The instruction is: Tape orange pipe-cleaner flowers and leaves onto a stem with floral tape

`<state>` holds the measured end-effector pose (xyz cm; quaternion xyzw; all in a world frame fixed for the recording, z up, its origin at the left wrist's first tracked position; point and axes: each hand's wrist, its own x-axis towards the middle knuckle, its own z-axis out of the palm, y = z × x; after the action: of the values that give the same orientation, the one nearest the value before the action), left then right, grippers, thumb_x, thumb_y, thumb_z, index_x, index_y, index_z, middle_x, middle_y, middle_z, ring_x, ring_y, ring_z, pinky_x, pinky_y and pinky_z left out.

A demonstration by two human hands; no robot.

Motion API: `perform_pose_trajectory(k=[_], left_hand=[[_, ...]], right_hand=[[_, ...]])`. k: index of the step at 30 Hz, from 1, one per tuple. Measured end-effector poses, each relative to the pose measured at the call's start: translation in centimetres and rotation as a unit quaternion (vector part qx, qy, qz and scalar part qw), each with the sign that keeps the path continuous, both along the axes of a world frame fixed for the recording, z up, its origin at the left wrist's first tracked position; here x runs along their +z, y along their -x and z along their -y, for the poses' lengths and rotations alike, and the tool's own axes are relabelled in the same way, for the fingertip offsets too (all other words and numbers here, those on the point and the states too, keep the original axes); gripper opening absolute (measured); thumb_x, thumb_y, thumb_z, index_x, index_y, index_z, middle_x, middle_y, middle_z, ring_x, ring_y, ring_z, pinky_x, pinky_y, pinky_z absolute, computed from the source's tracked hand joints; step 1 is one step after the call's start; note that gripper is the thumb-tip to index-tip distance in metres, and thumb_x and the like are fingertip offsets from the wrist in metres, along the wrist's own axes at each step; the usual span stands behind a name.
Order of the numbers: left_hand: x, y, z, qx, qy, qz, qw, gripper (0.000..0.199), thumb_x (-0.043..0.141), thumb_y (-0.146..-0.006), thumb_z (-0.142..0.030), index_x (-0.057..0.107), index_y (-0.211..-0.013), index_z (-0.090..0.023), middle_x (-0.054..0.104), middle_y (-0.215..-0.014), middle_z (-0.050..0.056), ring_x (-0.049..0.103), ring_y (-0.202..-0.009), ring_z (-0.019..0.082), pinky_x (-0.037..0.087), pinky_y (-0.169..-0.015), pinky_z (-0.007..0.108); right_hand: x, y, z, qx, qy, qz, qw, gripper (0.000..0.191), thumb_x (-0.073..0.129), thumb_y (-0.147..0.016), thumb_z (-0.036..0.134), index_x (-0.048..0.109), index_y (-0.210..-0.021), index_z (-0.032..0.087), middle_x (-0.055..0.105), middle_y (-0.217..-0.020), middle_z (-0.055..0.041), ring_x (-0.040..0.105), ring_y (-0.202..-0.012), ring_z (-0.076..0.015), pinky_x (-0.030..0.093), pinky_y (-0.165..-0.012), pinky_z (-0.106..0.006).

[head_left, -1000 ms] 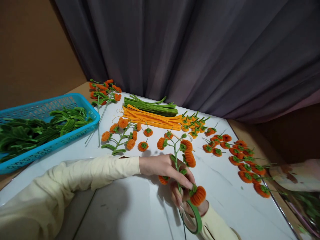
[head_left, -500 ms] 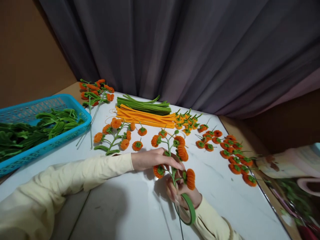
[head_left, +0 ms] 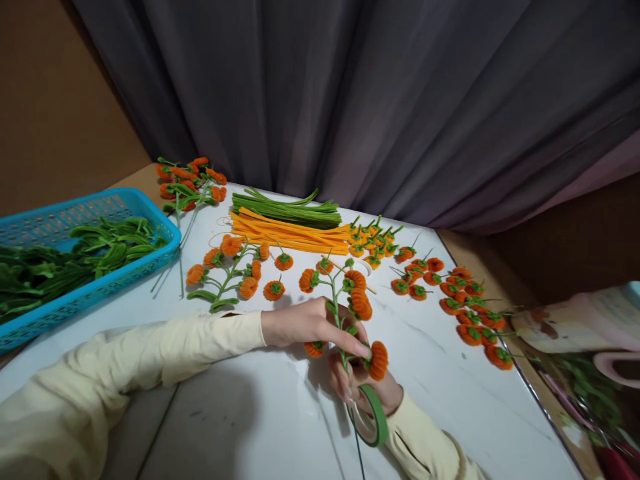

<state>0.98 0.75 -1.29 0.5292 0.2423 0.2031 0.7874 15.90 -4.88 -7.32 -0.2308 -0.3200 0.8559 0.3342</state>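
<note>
In the head view, a person in cream sleeves works over a white, marble-veined table [head_left: 285, 413], both hands on a green-stemmed branch [head_left: 335, 300] of ribbed orange heads held upright near the table's middle. The left hand [head_left: 313, 325] reaches across from the side, its fingers closed in a pinch, the thumb laid over the stem beside the lowest orange head [head_left: 379, 361]; the right hand [head_left: 386, 390] has its fingers curled nearly shut around the lower stem, a roll of green tape [head_left: 382, 420] hanging against them. At left, a blue perforated basket [head_left: 120, 281] holds a heap of fuzzy green leaves [head_left: 45, 267], the pile spreading along its length below the rim. Beyond the hands lie a bundle of green strips [head_left: 287, 210] and, just in front, yellow strips [head_left: 287, 233], with small yellow heads [head_left: 375, 241] beside them. A second branch [head_left: 227, 277] rests to the left of the one in hand, and loose orange heads [head_left: 470, 307] line the table's right side. At the far right, a pale cup [head_left: 575, 323] with a pink handle appears tipped by the lens; its contents cannot be made out. A dark curtain [head_left: 300, 87] hangs behind.
</note>
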Motion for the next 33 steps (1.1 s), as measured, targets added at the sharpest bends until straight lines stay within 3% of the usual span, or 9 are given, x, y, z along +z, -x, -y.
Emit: perform_pose_trajectory(k=[10, 15, 19, 23, 26, 33], left_hand=[[0.1, -0.3, 0.2, 0.032, 0.002, -0.031, 0.999, 0.027, 0.074, -0.063, -0.035, 0.063, -0.071, -0.013, 0.058, -0.067, -0.001, 0.053, -0.062, 0.010, 0.041, -0.059, 0.021], [0.7, 0.5, -0.4, 0.015, 0.024, -0.014, 0.999, 0.026, 0.071, -0.067, -0.035, 0.064, -0.076, -0.012, 0.062, -0.076, 0.002, 0.055, -0.070, 0.010, 0.041, -0.065, 0.021], [0.8, 1.5, -0.4, 0.066, 0.076, -0.033, 0.994, 0.023, 0.068, -0.071, -0.035, 0.062, -0.076, -0.014, 0.062, -0.077, 0.000, 0.056, -0.074, 0.010, 0.041, -0.069, 0.021], [0.7, 3.5, 1.0, 0.076, 0.034, -0.063, 0.995, 0.024, 0.061, -0.077, -0.036, 0.062, -0.090, -0.015, 0.062, -0.094, 0.004, 0.056, -0.087, 0.014, 0.040, -0.077, 0.024], [0.2, 4.6, 2.3, 0.078, 0.063, -0.060, 0.993, 0.030, 0.063, -0.076, -0.032, 0.059, -0.101, -0.017, 0.060, -0.102, 0.006, 0.055, -0.088, 0.014, 0.040, -0.076, 0.025], [-2.8, 4.3, 3.3, 0.090, 0.152, 0.058, 0.983, 0.027, 0.065, -0.074, -0.027, 0.060, -0.097, -0.014, 0.061, -0.089, 0.006, 0.057, -0.079, 0.013, 0.040, -0.069, 0.024]], right_hand=[[0.0, -0.3, -0.4, 0.015, 0.003, 0.004, 1.000, 0.035, 0.077, -0.061, 0.036, 0.054, -0.048, 0.013, 0.040, -0.041, 0.0034, 0.033, -0.039, -0.0074, 0.019, -0.037, -0.020], [0.1, -0.5, -0.6, 0.006, 0.004, -0.001, 1.000, 0.037, 0.076, -0.060, 0.038, 0.054, -0.046, 0.013, 0.040, -0.040, 0.0031, 0.030, -0.038, -0.0068, 0.016, -0.036, -0.020], [-0.2, -0.8, -0.6, 0.002, 0.005, -0.006, 1.000, 0.036, 0.076, -0.062, 0.037, 0.055, -0.047, 0.013, 0.041, -0.042, 0.0026, 0.030, -0.037, -0.0063, 0.014, -0.035, -0.020], [-0.2, -0.9, -0.6, 0.006, 0.001, -0.021, 1.000, 0.033, 0.074, -0.064, 0.034, 0.056, -0.047, 0.013, 0.040, -0.041, 0.0029, 0.028, -0.036, -0.0058, 0.013, -0.035, -0.020], [-0.3, -0.9, -0.5, 0.018, -0.002, -0.012, 1.000, 0.032, 0.074, -0.064, 0.031, 0.057, -0.046, 0.012, 0.040, -0.040, 0.0024, 0.029, -0.037, -0.0064, 0.014, -0.037, -0.020], [-0.7, -1.2, -0.2, 0.005, 0.022, 0.005, 1.000, 0.029, 0.076, -0.063, 0.034, 0.060, -0.049, 0.014, 0.044, -0.043, 0.0009, 0.035, -0.041, -0.0088, 0.022, -0.040, -0.021]])
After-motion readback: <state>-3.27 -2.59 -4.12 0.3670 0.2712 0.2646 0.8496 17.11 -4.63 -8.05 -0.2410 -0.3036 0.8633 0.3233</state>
